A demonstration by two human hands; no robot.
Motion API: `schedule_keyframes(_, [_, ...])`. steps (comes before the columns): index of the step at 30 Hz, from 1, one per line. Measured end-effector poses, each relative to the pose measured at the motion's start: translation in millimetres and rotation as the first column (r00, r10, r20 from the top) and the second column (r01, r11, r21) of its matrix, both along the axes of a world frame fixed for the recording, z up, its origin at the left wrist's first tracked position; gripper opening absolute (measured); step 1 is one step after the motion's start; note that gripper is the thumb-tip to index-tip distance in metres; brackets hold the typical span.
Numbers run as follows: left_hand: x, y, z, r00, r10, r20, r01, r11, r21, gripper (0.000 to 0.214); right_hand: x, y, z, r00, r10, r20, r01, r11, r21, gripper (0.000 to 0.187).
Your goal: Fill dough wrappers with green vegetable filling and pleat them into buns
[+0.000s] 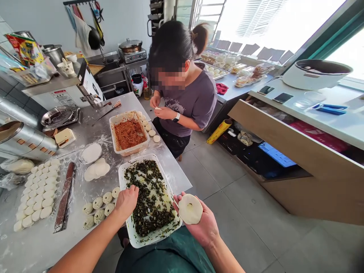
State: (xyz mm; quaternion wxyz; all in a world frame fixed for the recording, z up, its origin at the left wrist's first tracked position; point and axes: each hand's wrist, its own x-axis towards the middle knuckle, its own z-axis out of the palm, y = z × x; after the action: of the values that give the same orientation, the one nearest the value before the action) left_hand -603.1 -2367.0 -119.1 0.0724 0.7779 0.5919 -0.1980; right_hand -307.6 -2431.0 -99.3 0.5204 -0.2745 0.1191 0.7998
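My right hand [203,222] lies palm up beside the table edge and cradles a round dough wrapper [190,208]. My left hand [126,201] is closed in a pinch over a white tray [123,176] of dark green chopped filling [150,197], fingertips at the filling; what it grips is hidden. Several folded dumplings [99,210] lie just left of that hand on the floured steel table [85,193].
A second tub [113,125] of reddish filling stands further back. A person [184,94] across the table folds a wrapper. Rows of dough pieces [38,193], a rolling pin [65,197] and stacked wrappers [96,168] lie left. A counter [313,125] runs along the right.
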Motion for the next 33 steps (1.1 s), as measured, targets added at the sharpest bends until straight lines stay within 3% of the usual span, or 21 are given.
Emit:
schedule_keyframes(6, [24.7, -42.6, -13.8, 0.997, -0.035, 0.066, 0.044, 0.988, -0.147, 0.035, 1.0, -9.7, -20.8, 0.995, -0.001, 0.099, 0.005, 0.999, -0.04, 0.038])
schedule_keyframes(12, [42.9, -70.5, -19.8, 0.989, 0.038, 0.143, 0.0, 0.967, -0.256, 0.036, -8.3, -13.2, -25.4, 0.998, -0.042, 0.051, 0.042, 0.999, 0.002, 0.034])
schedule_keyframes(22, [74.4, -75.5, -22.5, 0.952, 0.224, 0.209, -0.143, 0.927, -0.346, 0.036, -10.9, -19.4, -33.1, 0.994, -0.09, 0.062, 0.094, 0.994, -0.051, 0.03])
schedule_keyframes(33, [111.5, -63.2, -24.6, 0.929, 0.208, 0.307, -0.087, 0.927, -0.366, 0.034, -6.3, -22.6, -43.2, 0.992, -0.11, 0.057, 0.114, 0.991, -0.074, 0.029])
